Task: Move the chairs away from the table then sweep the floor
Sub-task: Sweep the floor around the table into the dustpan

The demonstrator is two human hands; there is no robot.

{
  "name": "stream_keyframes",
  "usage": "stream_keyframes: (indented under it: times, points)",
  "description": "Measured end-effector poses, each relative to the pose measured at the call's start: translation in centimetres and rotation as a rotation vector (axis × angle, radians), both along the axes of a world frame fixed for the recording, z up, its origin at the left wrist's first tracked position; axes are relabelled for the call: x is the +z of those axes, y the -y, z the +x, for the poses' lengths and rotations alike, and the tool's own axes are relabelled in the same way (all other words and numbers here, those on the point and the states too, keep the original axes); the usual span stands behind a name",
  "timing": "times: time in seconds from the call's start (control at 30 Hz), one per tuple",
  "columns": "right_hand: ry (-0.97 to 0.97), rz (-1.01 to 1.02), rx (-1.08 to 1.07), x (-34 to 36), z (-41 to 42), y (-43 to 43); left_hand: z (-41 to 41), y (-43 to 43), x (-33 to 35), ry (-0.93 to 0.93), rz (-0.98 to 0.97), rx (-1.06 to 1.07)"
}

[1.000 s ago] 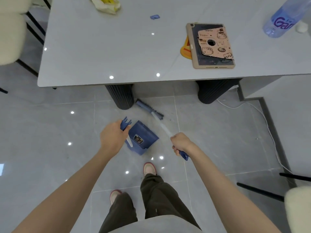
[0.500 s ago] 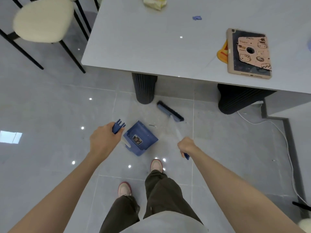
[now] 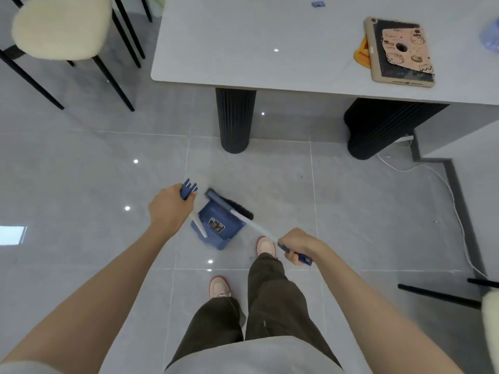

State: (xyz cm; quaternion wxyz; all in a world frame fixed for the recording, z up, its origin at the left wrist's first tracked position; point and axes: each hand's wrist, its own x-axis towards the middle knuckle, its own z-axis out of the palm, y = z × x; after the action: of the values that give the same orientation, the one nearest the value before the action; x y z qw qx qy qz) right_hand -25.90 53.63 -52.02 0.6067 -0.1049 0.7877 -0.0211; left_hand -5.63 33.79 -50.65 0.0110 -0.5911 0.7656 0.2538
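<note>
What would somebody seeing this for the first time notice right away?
Most likely the two bare arms reaching down mid-frame: the left hand grips the handle of a blue dustpan on the grey tile, while the right hand holds a broom whose bristles meet the pan's mouth. Next, the pale table at upper right, with a sticker-covered tablet near its edge, and a cream-seated chair standing apart at upper left.

The broom (image 3: 229,207) is looking blurry. The left hand (image 3: 168,209) is hiding part of the dustpan (image 3: 217,228) handle. The picture's right edge is cutting off a chair (image 3: 488,306) and something blue (image 3: 492,36) on the table (image 3: 256,49).
</note>
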Motion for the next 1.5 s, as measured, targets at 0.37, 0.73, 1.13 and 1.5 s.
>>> stream_keyframes:
  times: [0.37, 0.73, 1.13, 1.5]
  points:
    - [-0.184, -0.201, -0.054, 1.4, 1.7, 1.7, 4.1, 0.4, -0.6, 0.026, 0.006, -0.029]
    - [-0.226, -0.066, 0.188, -2.5, 4.9, 2.0, 7.2, -0.8, -1.5, 0.032, 0.002, 0.110]
    - [0.036, -0.044, -0.096, 7.4, 2.1, 3.1, 4.5, -1.2, 0.6, 0.008, 0.041, 0.111]
    - [-0.257, -0.274, 0.261, 1.7, 2.0, 11.5, 9.9, -3.4, -0.1, 0.057, 0.014, 0.346]
